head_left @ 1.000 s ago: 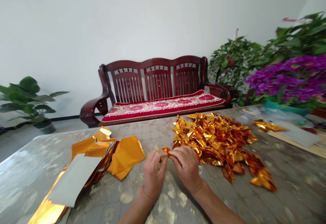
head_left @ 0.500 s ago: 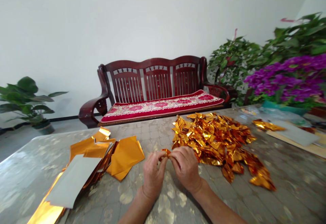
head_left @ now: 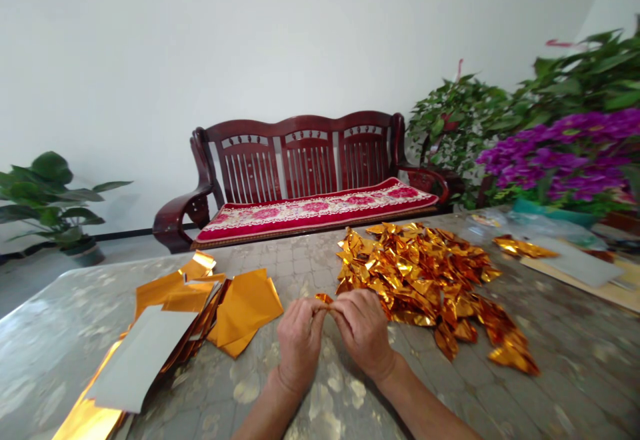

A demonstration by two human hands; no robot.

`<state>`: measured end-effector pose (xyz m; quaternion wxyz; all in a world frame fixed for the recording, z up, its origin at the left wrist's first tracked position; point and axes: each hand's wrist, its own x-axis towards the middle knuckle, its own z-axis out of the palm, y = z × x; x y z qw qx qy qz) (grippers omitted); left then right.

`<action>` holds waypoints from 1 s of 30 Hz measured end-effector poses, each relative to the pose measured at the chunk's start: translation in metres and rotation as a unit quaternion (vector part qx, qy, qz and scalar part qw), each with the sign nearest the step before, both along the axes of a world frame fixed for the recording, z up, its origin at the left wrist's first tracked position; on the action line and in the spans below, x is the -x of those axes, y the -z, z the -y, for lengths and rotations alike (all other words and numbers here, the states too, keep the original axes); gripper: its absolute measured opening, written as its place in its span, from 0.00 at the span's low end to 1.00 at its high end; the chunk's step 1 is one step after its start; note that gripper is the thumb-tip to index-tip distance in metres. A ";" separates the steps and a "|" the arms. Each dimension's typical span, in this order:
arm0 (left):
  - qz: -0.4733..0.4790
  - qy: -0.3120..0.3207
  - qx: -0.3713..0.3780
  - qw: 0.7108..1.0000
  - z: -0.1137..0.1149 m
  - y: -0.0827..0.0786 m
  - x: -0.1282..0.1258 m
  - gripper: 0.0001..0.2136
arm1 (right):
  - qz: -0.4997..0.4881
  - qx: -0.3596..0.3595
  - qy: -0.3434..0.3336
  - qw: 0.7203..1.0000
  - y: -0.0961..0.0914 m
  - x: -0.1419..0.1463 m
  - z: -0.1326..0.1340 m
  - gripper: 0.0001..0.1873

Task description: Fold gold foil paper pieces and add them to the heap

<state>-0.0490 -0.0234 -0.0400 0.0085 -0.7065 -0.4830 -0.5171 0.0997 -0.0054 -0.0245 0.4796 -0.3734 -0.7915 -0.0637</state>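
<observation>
Between my fingertips is a small piece of gold foil paper [head_left: 324,298], mostly covered by the fingers. My left hand [head_left: 300,335] pinches it from the left, and my right hand [head_left: 364,328] pinches it from the right, with the two hands' tips almost meeting. Just beyond my right hand lies a heap of folded gold foil pieces [head_left: 420,267]. Left of my left hand are flat gold foil sheets [head_left: 247,307], and beside them a fanned stack with a grey-white sheet [head_left: 145,353] facing up.
A patterned grey table [head_left: 240,400] carries everything. At its right lie a pale board [head_left: 580,277], a grey card [head_left: 575,257] and clear plastic, near purple flowers [head_left: 565,153]. A dark wooden bench [head_left: 305,160] with a red cushion stands behind; a potted plant [head_left: 55,193] is at left.
Both hands keep their pinch on the foil piece and stay nearly in place. A little less of the foil shows above the fingers. The view has shifted slightly.
</observation>
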 end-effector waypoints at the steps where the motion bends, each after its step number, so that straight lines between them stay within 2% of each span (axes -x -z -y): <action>1: -0.003 -0.005 -0.002 1.000 0.000 0.001 0.000 0.04 | -0.001 0.000 0.000 1.000 0.000 0.000 0.000 0.10; 9: -0.009 -0.015 -0.002 1.000 -0.002 0.001 -0.001 0.04 | -0.003 0.007 -0.002 1.000 -0.001 0.001 0.000 0.08; 21: -0.013 -0.013 -0.003 1.000 -0.001 0.006 -0.003 0.05 | -0.005 0.021 -0.003 1.000 0.002 0.002 -0.002 0.13; 30: -0.012 0.021 -0.014 1.000 -0.002 0.011 -0.001 0.05 | -0.008 0.019 -0.005 1.000 0.003 0.000 -0.001 0.06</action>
